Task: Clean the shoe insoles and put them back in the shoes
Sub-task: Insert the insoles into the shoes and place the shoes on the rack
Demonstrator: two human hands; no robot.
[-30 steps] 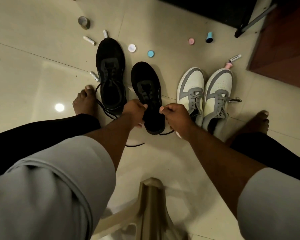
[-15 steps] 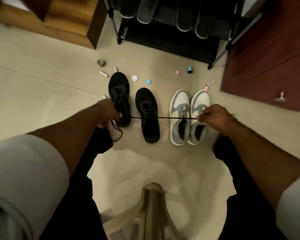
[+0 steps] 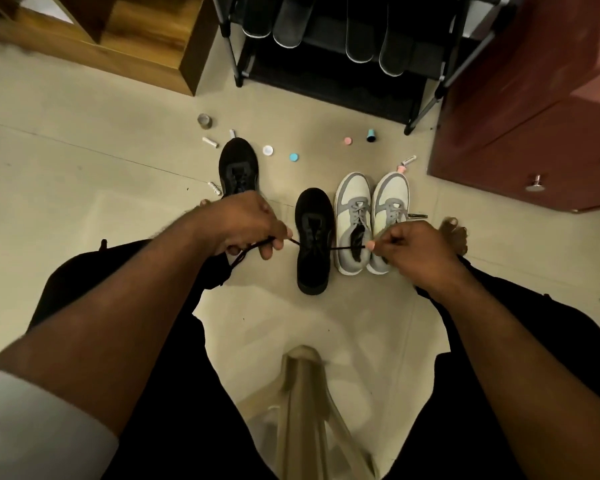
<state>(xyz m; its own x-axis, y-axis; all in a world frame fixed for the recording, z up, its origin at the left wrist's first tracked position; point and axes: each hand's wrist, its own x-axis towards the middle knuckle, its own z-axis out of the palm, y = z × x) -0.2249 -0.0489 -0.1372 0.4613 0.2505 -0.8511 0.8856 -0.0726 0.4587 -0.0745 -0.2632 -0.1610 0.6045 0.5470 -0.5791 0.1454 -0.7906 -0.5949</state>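
Thin black shoelace held taut between both hands, above the shoes on the floor.

Left hand has fingers curled round one end with slack bunched beneath; right hand pinches the other end. The lace's long axis runs left-right, crossing over the nearer black fabric shoe. Four dark insoles lean on the black metal rack, well beyond both hands; judged, neither hand is nearer.
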